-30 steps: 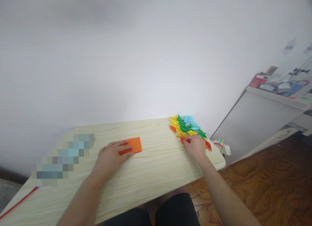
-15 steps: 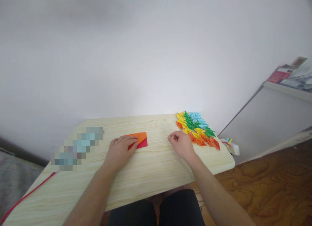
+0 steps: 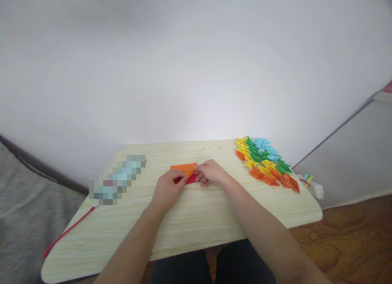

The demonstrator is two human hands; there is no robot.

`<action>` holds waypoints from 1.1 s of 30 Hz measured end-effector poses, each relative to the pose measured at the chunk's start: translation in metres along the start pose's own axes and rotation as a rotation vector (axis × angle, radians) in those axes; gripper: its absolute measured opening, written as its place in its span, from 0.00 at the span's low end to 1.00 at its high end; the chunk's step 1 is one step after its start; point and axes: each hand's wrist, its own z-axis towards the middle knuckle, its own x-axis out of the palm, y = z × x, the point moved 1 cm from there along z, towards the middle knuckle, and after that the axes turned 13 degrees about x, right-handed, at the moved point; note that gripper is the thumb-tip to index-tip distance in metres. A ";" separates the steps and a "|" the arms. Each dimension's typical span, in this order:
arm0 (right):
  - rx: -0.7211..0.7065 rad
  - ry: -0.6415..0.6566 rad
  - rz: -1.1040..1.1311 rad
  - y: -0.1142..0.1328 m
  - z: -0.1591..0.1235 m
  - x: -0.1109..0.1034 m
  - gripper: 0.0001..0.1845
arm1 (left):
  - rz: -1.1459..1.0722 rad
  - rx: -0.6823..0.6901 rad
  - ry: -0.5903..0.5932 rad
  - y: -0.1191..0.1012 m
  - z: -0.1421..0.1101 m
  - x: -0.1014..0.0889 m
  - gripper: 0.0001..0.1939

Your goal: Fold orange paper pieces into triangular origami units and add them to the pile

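An orange paper piece (image 3: 184,168) lies on the light wooden table (image 3: 196,218), with a red sheet (image 3: 192,179) showing under its lower right corner. My left hand (image 3: 168,188) has its curled fingers pressed on the papers' lower left edge. My right hand (image 3: 210,173) pinches the right corner of the papers. Both hands meet at the papers in the middle of the table.
A patch of folded paper pieces (image 3: 266,161) in yellow, green, light blue and orange lies at the table's far right. A blurred-out item (image 3: 118,180) sits at the left. A red strip (image 3: 69,231) crosses the left edge. A white cabinet (image 3: 352,153) stands to the right.
My right hand left the folded pieces at the right and moved left to the orange and red papers. The left hand stayed on them. The view shifted left.
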 end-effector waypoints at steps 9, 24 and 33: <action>-0.003 -0.035 -0.027 -0.007 0.003 0.002 0.19 | -0.118 -0.125 -0.020 -0.001 -0.001 -0.004 0.11; -0.274 -0.591 -0.445 -0.018 -0.033 -0.003 0.12 | -0.099 -0.255 -0.027 0.000 0.002 -0.003 0.11; -0.317 -0.653 -0.544 -0.017 -0.036 0.002 0.13 | -0.101 -0.230 -0.014 -0.001 0.005 -0.005 0.11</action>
